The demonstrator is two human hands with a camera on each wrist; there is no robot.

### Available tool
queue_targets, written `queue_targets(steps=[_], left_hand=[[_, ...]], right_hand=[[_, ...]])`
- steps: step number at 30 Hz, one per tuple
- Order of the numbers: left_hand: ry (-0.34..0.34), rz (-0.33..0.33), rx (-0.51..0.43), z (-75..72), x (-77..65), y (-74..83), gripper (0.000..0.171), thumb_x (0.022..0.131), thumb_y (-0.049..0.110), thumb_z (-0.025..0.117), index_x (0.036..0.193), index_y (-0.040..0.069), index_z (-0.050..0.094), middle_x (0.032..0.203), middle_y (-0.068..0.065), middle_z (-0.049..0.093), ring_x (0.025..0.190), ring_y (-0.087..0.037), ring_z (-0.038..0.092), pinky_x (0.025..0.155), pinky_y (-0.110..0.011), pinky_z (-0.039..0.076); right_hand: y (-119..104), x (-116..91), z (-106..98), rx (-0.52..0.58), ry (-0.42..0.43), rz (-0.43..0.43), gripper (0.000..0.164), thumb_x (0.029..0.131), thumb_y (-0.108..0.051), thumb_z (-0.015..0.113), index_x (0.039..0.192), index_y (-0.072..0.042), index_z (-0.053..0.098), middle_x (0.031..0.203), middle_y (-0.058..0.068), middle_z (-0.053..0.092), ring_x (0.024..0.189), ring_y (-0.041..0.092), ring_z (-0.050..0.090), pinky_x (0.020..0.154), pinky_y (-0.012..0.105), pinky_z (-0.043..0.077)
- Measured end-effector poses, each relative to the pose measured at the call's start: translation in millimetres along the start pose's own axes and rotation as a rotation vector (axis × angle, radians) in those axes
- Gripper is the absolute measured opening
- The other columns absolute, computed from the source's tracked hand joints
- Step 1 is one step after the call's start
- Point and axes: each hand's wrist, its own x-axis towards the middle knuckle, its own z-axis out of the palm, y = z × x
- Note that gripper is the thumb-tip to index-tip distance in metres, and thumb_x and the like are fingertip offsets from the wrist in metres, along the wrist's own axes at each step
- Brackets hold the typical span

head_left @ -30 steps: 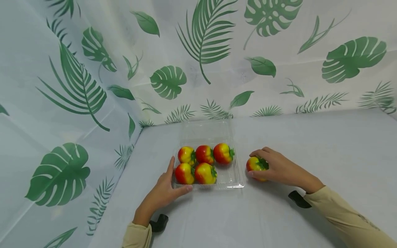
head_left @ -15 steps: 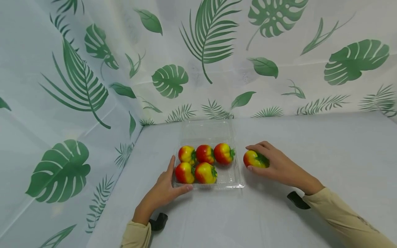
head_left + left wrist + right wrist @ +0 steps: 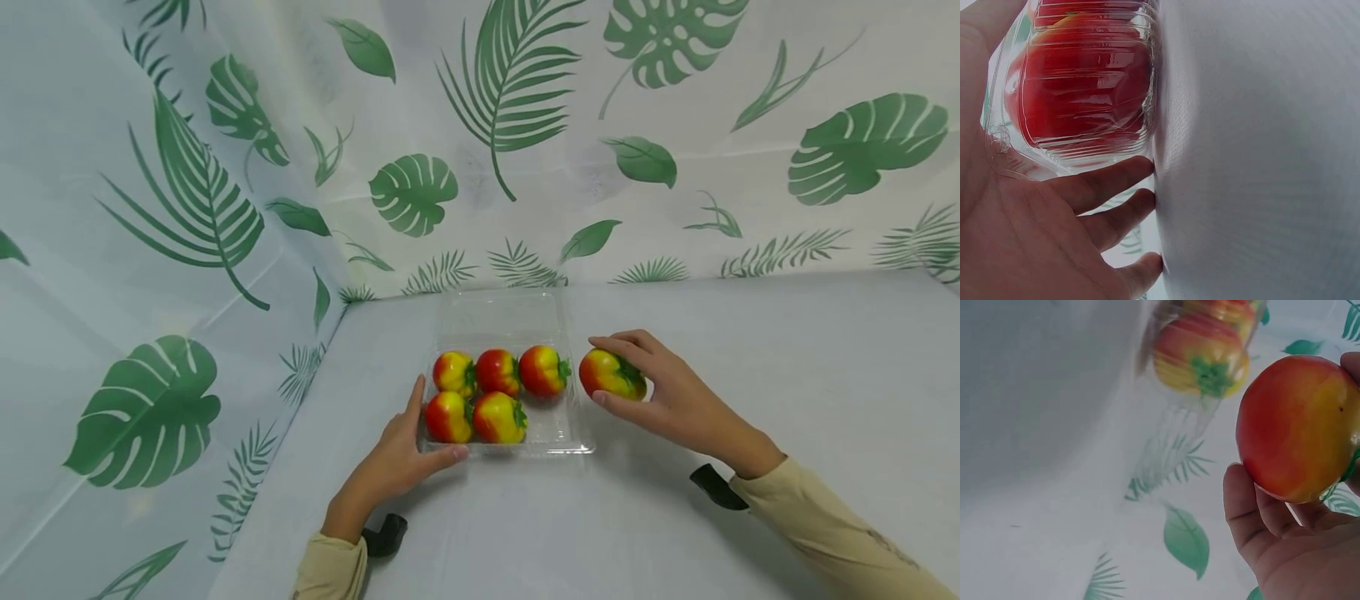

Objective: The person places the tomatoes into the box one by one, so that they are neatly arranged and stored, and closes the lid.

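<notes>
My right hand (image 3: 678, 400) holds a red-and-yellow persimmon (image 3: 606, 373) with a green leafy top, just right of the clear plastic box (image 3: 555, 429). In the right wrist view, the held persimmon (image 3: 1297, 428) appears raised off the table, fingers on either side. Inside the box sit several similar persimmons (image 3: 499, 418), filling the back row and the left and middle of the front row. The front right part of the box holds none. My left hand (image 3: 397, 458) rests against the box's front left corner, thumb along the front; in the left wrist view its fingers (image 3: 1107, 184) are fairly straight.
The box's clear lid (image 3: 502, 312) lies open toward the back. A white cloth (image 3: 787, 358) covers the table. Behind and to the left hang white curtains (image 3: 540, 208) with green leaf prints. Dark wrist-worn devices (image 3: 386, 536) show beneath both wrists.
My right hand has raised the persimmon from the table and moved it left and away from me, toward the box's right edge. The left hand and box have stayed put.
</notes>
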Motion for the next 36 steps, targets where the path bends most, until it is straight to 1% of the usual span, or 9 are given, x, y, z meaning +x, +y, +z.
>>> queue_targets(steps=[6, 10, 13, 17, 21, 27, 32, 36], left_hand=[[-0.002, -0.005, -0.007, 0.9, -0.4, 0.8, 0.125, 0.088, 0.067, 0.079, 0.174, 0.023, -0.001, 0.174, -0.025, 0.021, 0.157, -0.047, 0.023, 0.119, -0.074, 0.025], [0.001, -0.016, -0.008, 0.7, -1.0, 1.4, 0.125, 0.087, 0.067, 0.079, 0.174, 0.024, 0.000, 0.174, -0.024, 0.022, 0.157, -0.047, 0.023, 0.119, -0.075, 0.025], [0.001, -0.014, -0.013, 1.5, -1.2, 0.8, 0.126, 0.087, 0.067, 0.079, 0.174, 0.023, 0.000, 0.174, -0.024, 0.022, 0.157, -0.047, 0.023, 0.119, -0.074, 0.025], [0.000, -0.005, -0.015, 2.5, -1.3, 0.8, 0.126, 0.087, 0.068, 0.079, 0.174, 0.023, 0.000, 0.174, -0.024, 0.022, 0.157, -0.047, 0.023, 0.119, -0.075, 0.025], [-0.005, 0.004, -0.007, 2.3, -0.6, 1.7, 0.125, 0.088, 0.068, 0.078, 0.174, 0.024, 0.000, 0.174, -0.023, 0.022, 0.157, -0.047, 0.023, 0.119, -0.075, 0.025], [-0.006, 0.012, -0.002, 1.2, 0.9, 2.2, 0.125, 0.088, 0.066, 0.079, 0.174, 0.022, -0.001, 0.174, -0.024, 0.022, 0.158, -0.046, 0.024, 0.119, -0.074, 0.025], [0.002, 0.010, 0.005, 0.0, 0.6, 1.6, 0.126, 0.088, 0.066, 0.079, 0.174, 0.021, 0.000, 0.173, -0.024, 0.024, 0.157, -0.046, 0.025, 0.119, -0.073, 0.025], [0.010, 0.007, 0.002, -0.6, 0.1, 0.7, 0.126, 0.087, 0.066, 0.079, 0.174, 0.022, 0.000, 0.173, -0.024, 0.024, 0.157, -0.046, 0.025, 0.119, -0.074, 0.026]], right_hand=[[-11, 0, 0, 0.005, 0.009, -0.024, 0.060, 0.093, -0.018, 0.086, 0.148, -0.014, 0.063, 0.139, 0.006, 0.059, 0.118, 0.022, 0.059, 0.095, 0.020, 0.053], [-16, 2, 2, 0.024, 0.025, -0.061, 0.060, 0.092, -0.015, 0.087, 0.147, -0.012, 0.063, 0.139, 0.008, 0.058, 0.120, 0.023, 0.059, 0.096, 0.015, 0.050], [-18, 5, 7, 0.044, 0.031, -0.099, 0.060, 0.090, -0.013, 0.088, 0.145, -0.010, 0.064, 0.137, 0.006, 0.058, 0.120, 0.021, 0.057, 0.096, 0.014, 0.050], [-19, 9, 15, 0.068, 0.019, -0.135, 0.059, 0.091, -0.014, 0.088, 0.144, -0.012, 0.063, 0.136, 0.003, 0.058, 0.120, 0.019, 0.056, 0.095, 0.019, 0.052], [-20, 10, 24, 0.082, 0.017, -0.156, 0.059, 0.091, -0.013, 0.088, 0.144, -0.012, 0.063, 0.135, 0.004, 0.058, 0.120, 0.019, 0.057, 0.095, 0.021, 0.054], [-19, 11, 38, 0.118, 0.001, -0.145, 0.058, 0.092, -0.013, 0.087, 0.142, -0.008, 0.059, 0.136, 0.005, 0.058, 0.122, 0.021, 0.060, 0.101, 0.023, 0.054], [-19, 12, 46, 0.161, -0.033, -0.146, 0.057, 0.093, -0.014, 0.087, 0.141, -0.005, 0.057, 0.137, 0.006, 0.059, 0.122, 0.022, 0.061, 0.101, 0.026, 0.055], [-18, 12, 51, 0.177, -0.066, -0.130, 0.058, 0.093, -0.016, 0.088, 0.140, -0.005, 0.057, 0.138, 0.005, 0.060, 0.124, 0.022, 0.061, 0.102, 0.035, 0.056]])
